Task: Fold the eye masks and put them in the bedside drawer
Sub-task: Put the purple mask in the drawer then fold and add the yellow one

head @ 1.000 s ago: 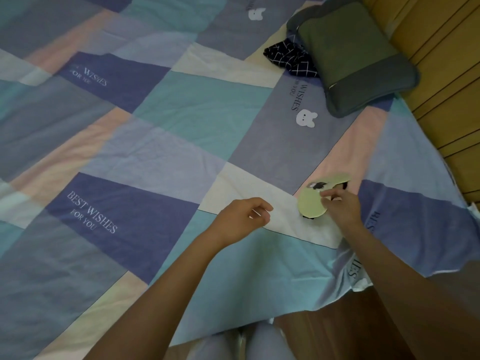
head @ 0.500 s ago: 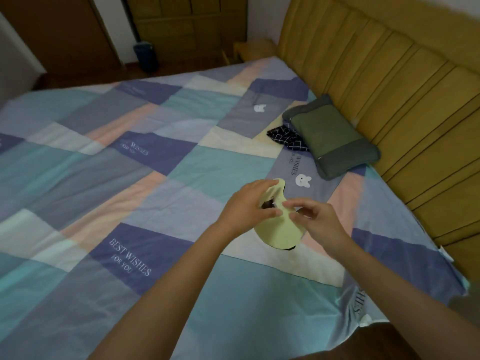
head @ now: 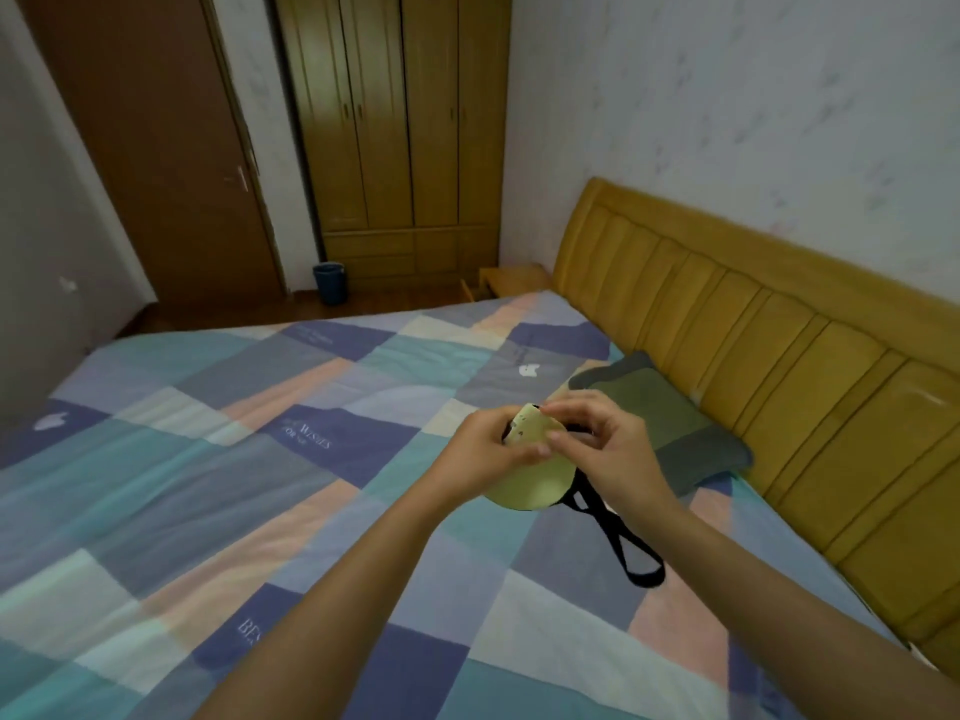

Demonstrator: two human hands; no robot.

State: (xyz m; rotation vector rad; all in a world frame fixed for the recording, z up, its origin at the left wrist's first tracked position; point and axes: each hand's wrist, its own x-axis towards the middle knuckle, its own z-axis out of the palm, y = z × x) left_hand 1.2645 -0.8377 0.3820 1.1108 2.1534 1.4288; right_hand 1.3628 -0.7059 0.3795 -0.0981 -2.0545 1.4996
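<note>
Lifted off the bed since a second ago, the eye mask now hangs in the air between my two hands, above the patchwork bedspread, where earlier it lay flat on the cover under my right fingers alone. I see its pale green body partly doubled over: the upper end is turned toward me, the rounded lower end droops below the hands, and its black strap trails down and to the right in a loop that seems to reach the cover. My left hand pinches the mask's left edge, its grip closed on the fabric; my right hand pinches the top fold from the other side, also closed on it. So the mask's long axis runs roughly up and down between the grips, with both hands equally near and the strap on the right hand's side. I judge the fold needs the lower lobe brought up. Beyond lie a green pillow, the wooden headboard and a small bedside stand at the bed's far corner; I cannot make out its drawer.
</note>
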